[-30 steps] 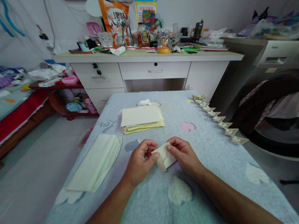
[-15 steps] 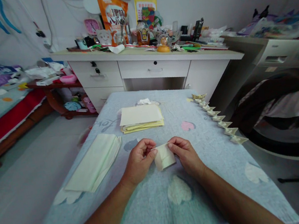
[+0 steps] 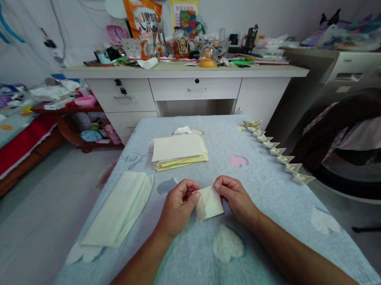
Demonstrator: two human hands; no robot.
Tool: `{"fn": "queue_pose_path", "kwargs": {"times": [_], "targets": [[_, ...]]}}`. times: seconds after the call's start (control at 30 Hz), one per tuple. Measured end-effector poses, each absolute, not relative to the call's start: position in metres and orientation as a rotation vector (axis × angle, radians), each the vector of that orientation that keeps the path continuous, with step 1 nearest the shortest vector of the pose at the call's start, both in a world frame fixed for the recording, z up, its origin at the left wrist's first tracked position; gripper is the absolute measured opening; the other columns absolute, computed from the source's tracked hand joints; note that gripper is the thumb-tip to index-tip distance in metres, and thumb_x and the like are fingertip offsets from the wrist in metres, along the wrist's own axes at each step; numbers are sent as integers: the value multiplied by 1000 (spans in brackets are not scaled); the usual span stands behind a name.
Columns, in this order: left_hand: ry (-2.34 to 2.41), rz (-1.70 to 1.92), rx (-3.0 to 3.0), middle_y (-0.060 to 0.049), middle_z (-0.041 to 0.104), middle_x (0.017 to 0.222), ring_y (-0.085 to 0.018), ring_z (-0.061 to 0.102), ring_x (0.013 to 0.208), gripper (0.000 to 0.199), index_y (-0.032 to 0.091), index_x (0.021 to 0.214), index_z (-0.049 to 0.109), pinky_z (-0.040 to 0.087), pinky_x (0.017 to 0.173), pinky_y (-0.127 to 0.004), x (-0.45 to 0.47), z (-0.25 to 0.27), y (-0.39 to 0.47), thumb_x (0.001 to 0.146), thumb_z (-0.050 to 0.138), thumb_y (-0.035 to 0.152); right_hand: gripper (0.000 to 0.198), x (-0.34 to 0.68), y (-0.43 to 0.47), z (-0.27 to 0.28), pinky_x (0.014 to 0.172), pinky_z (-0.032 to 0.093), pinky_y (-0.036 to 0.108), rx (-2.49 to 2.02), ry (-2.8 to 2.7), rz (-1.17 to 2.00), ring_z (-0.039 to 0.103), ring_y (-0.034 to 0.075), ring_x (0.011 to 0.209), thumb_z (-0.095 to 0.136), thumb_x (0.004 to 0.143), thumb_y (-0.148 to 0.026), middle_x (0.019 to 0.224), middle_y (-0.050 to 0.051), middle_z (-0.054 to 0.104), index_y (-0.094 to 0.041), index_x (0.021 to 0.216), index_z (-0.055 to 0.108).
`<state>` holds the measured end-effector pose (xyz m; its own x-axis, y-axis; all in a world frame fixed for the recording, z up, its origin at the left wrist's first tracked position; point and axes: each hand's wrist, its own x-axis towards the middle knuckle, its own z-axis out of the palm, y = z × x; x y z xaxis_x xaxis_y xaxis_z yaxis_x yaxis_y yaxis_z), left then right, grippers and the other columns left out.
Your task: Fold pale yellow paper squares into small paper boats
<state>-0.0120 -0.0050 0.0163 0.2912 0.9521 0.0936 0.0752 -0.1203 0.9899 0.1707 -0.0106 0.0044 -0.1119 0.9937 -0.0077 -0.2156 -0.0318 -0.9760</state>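
Between my two hands is a small folded piece of pale paper [image 3: 209, 204], roughly square, with a crease running across it. My left hand [image 3: 181, 206] pinches its upper left corner between thumb and fingers. At the upper right corner, my right hand [image 3: 234, 197] pinches it the same way. Beyond them lies a stack of cream and yellow paper sheets [image 3: 178, 147]. To the left rests a larger folded pale green sheet [image 3: 117, 209]. A row of several small folded paper boats [image 3: 284, 158] runs along the right side of the table.
A blue cloth with heart patterns [image 3: 182, 274] covers the table. A crumpled white tissue [image 3: 182, 130] lies behind the stack. Past the table stands a white desk [image 3: 198, 78] crowded with small items. A front-loading washing machine [image 3: 355, 68] is at the right, a bed [image 3: 5, 138] at the left.
Both hands keep their pinch on the folded paper. Its lower edge has shifted slightly, so its front face shows a little flatter. The whole view has moved a little.
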Motion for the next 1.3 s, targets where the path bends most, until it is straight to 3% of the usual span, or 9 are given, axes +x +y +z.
{"fn": "queue_pose_path", "kwargs": {"times": [0.2,0.37,0.9,1.1,1.3], "targets": [[1000,1035,1454,3,52,70,-11,48,65,11,17,86,57,37,59,-21,-12,18,-4,82,59,27,36,170,-12,4,47,32,21,-937,-1089,1462,42,9,48,54,87,-45,54,-3,48,-17,64,53],[1018,1057,1434,2,53,70,-12,48,64,11,17,85,59,37,59,-21,-14,16,-3,81,60,27,29,170,-11,6,45,31,20,-1048,-1177,1412,40,8,45,65,79,-41,50,-6,47,-18,65,53],[973,1019,1412,3,51,71,-12,47,66,12,17,86,57,37,60,-22,-15,14,-3,83,58,28,24,169,-10,7,45,30,20,-1077,-1225,1342,39,8,45,60,81,-36,49,-6,45,-19,67,53],[888,1016,1276,1,57,82,-13,54,76,22,19,99,55,41,67,-22,-10,14,-4,81,62,29,26,170,-9,6,46,29,20,-1115,-1199,1247,37,8,48,60,82,-38,53,-6,43,-19,67,51],[846,994,1045,1,62,77,-13,58,66,27,19,96,53,41,60,-23,-8,15,0,76,67,30,21,169,-10,10,47,32,20,-1020,-1133,1316,39,9,49,58,84,-42,59,-7,44,-21,84,52]]}}
